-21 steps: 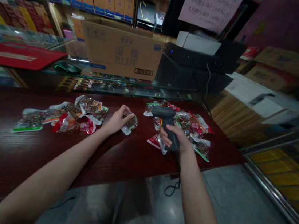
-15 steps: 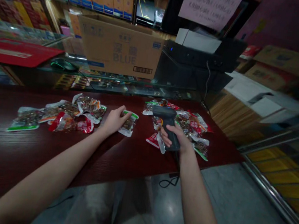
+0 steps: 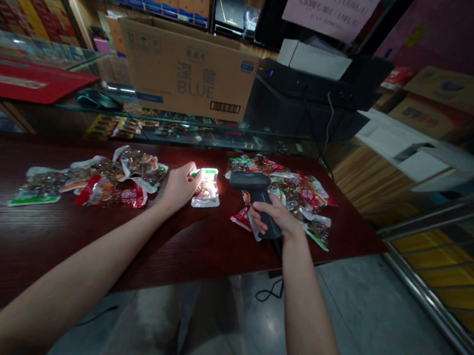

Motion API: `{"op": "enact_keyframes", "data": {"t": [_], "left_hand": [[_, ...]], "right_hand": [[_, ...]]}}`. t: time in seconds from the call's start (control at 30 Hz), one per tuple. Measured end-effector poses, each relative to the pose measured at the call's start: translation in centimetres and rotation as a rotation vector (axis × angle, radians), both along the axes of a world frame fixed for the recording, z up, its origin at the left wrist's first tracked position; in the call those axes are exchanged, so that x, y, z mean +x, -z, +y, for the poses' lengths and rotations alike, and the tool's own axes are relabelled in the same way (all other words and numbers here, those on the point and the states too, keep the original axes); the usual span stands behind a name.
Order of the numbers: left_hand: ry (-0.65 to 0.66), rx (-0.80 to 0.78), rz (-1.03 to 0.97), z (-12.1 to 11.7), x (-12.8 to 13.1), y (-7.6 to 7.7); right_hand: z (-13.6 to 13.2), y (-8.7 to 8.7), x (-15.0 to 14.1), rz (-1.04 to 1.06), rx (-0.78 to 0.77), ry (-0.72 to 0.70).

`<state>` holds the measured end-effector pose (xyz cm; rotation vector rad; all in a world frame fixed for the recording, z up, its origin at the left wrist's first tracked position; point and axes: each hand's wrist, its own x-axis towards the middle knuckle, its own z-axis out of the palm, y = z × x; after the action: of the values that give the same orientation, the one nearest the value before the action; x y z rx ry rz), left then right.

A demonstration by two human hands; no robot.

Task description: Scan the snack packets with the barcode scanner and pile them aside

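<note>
My right hand (image 3: 274,216) is wrapped round the handle of a dark barcode scanner (image 3: 251,181), its head pointing left. White light falls on a snack packet (image 3: 206,192) with a green top edge. My left hand (image 3: 182,186) pinches that packet by its left side on the dark red table (image 3: 184,246). Left of this hand lies a loose group of packets (image 3: 101,174), brown, white and red. Behind and to the right of the scanner is another pile of similar packets (image 3: 300,193), partly covered by the scanner and my right hand.
A cardboard box (image 3: 189,75) stands on the glass counter behind the table. To its left are a computer mouse (image 3: 96,99) and a red mat (image 3: 26,82). A metal rack (image 3: 432,290) stands at the right, and a cable (image 3: 269,291) hangs below the table edge.
The scanner has shifted slightly left, and bright light now shows on the packet at my left hand. My left hand stays on that packet, which has turned a little.
</note>
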<state>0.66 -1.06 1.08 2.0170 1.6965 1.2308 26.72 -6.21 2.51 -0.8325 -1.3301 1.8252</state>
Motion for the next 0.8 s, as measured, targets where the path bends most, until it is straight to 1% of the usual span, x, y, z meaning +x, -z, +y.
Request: {"op": "enact_keyframes", "data": {"t": [0.13,0.2,0.27,0.3,0.37,0.43,0.47,0.5,0.53,0.6,0.63,0.67,0.73,0.8], "left_hand": [[0.002,-0.046,0.035,-0.1,-0.1,-0.6],[0.040,-0.093,0.121,-0.2,-0.6,-1.3],[0.045,-0.162,0.270,-0.3,-1.5,-2.2],[0.012,-0.194,0.353,-0.3,-2.1,-2.7],[-0.126,-0.190,0.495,-0.4,-3.4,-3.5],[-0.268,-0.071,0.587,-0.4,-4.3,-3.9],[-0.294,-0.006,0.615,-0.3,-4.5,-3.9],[-0.271,0.041,0.642,-0.3,-4.6,-3.7],[-0.208,0.053,0.673,-0.2,-4.5,-3.4],[-0.037,-0.026,0.758,-0.1,-4.0,-2.6],[0.024,-0.095,0.806,-0.1,-3.8,-2.1],[0.054,-0.164,0.849,-0.1,-3.6,-1.7],[0.035,-0.266,0.889,-0.1,-3.5,-1.2],[-0.036,-0.268,0.860,0.0,-3.5,-1.2]], "right_hand": [[0.0,0.0,0.1,0.009,-0.001,0.023],[-0.1,0.0,0.2,0.036,-0.009,0.047],[-0.1,0.1,0.3,0.059,-0.014,0.046],[-0.1,0.1,0.4,0.070,-0.014,0.042],[-0.1,0.2,0.5,0.102,-0.005,0.041],[0.0,0.2,0.5,0.147,0.004,0.062],[0.1,0.1,0.6,0.171,0.003,0.081],[0.1,0.0,0.6,0.196,0.000,0.102],[0.2,-0.1,0.8,0.219,-0.006,0.126],[0.3,-0.2,1.1,0.267,-0.017,0.170],[0.4,-0.3,1.3,0.292,-0.016,0.192],[0.5,-0.4,1.6,0.313,-0.014,0.211],[0.6,-0.4,1.9,0.338,-0.009,0.237],[0.7,-0.4,2.2,0.339,-0.006,0.248]]}}
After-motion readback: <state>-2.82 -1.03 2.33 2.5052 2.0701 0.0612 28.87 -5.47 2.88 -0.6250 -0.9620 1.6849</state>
